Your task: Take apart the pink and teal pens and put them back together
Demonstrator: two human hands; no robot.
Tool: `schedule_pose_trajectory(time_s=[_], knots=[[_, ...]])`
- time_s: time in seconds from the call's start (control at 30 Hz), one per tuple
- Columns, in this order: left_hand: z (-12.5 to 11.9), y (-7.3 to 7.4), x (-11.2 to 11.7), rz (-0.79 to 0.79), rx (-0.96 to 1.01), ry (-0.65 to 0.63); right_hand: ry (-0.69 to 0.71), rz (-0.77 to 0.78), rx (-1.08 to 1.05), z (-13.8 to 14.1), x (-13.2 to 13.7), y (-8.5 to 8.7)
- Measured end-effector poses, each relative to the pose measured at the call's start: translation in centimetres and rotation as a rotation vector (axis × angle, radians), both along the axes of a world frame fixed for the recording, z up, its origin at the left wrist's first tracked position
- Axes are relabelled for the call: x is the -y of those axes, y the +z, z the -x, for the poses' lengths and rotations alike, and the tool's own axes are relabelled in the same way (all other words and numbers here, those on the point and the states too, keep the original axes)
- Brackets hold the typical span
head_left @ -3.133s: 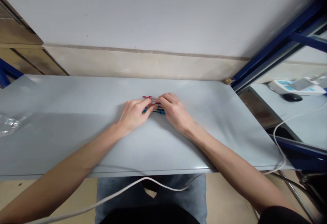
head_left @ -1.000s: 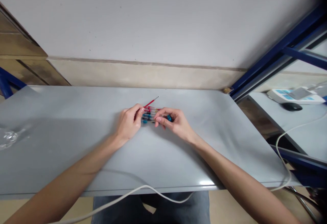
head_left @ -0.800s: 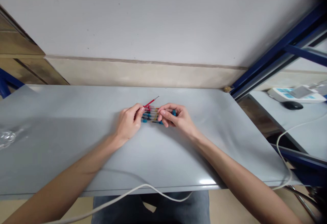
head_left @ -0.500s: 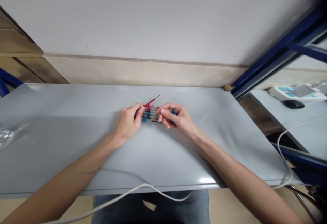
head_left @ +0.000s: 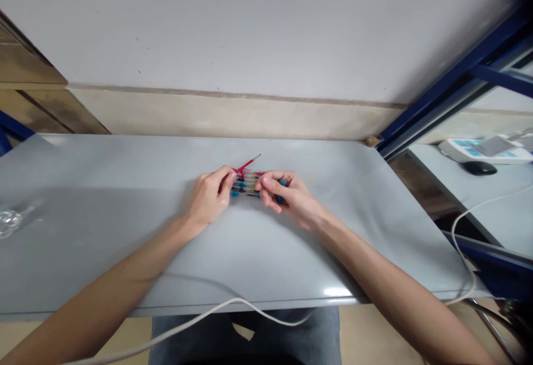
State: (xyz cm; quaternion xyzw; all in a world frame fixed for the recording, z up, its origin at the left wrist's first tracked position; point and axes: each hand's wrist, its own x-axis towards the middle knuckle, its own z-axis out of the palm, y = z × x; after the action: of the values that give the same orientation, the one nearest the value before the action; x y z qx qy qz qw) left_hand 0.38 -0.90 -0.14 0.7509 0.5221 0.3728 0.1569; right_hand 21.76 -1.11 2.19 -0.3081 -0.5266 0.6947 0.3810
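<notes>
My left hand point(head_left: 211, 194) is closed, with thumb and index finger pinched on a thin red stick point(head_left: 247, 165) that has a pale, metallic-looking tip, much like a pen refill. The stick points up and to the right. Between my hands, on the grey table, is a row of slim pen-like sticks point(head_left: 246, 183) with clear barrels and blue, yellow and red parts. My right hand point(head_left: 285, 192) curls over the right ends of this row, thumb and index finger pressed together. What it pinches is too small to make out. Blue ends point(head_left: 281, 183) show beside its fingers.
A clear plastic item point(head_left: 9, 223) lies at the table's point(head_left: 104, 243) left side. A white cable point(head_left: 237, 300) crosses in front of the near edge. Beyond a blue frame point(head_left: 441, 76) on the right are a white device point(head_left: 483, 151) and a black mouse point(head_left: 478, 168).
My right hand has shifted very slightly along the row, its fingers a little differently bent. My left hand keeps its pinch on the red stick. The camera view has moved slightly.
</notes>
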Motion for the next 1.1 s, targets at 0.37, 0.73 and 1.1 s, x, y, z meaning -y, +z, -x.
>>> schedule_pose_trajectory(time_s=[0.37,0.73,1.1], knots=[[-1.5,0.9,1.8,0.111,0.138,-0.171,-0.334,-0.563,0.150,0.7,0.8,0.4],[-3.0,1.2,2.7,0.310,0.195,-0.271,-0.374,-0.742,0.265,0.7,0.0,-0.8],[-2.7,0.7,2.3,0.350,0.169,-0.315,-0.373,-0.862,0.448,0.4,-0.1,-1.0]])
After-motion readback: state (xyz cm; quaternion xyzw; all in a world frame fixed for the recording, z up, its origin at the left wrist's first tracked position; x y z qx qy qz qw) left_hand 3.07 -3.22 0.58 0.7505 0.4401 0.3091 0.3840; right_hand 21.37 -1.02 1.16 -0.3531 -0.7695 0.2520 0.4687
